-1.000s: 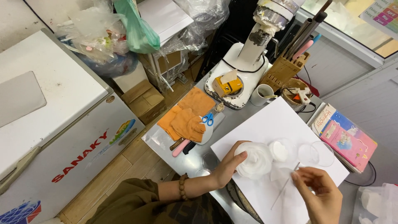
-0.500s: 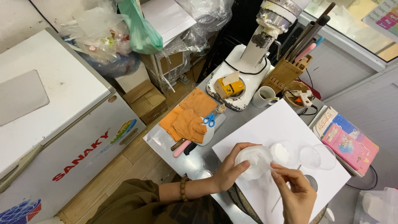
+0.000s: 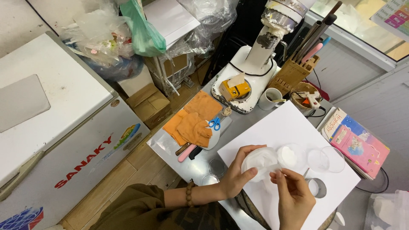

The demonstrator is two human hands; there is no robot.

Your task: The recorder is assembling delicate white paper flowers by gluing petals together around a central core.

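In the head view, low and right of centre, the left hand [image 3: 239, 175] curls its fingers and thumb around a round white translucent container [image 3: 260, 159], cupping it from the left side over a large white sheet [image 3: 294, 127] on the table. The right hand [image 3: 294, 196], at the lower edge of the frame, has thumb and forefinger pressed together at the container's right rim; what they pinch is too small to make out. Just right of the container sit a second clear cup with white contents [image 3: 291, 156] and an empty clear cup [image 3: 327, 159]. Left of the sheet, mid-frame, orange gloves [image 3: 192, 123] lie with blue scissors [image 3: 214, 123] beside them. A white stand machine [image 3: 260, 55] rises at the upper centre, a white mug [image 3: 270, 99] near its base. A white chest freezer [image 3: 51, 110] fills the left side of the frame.
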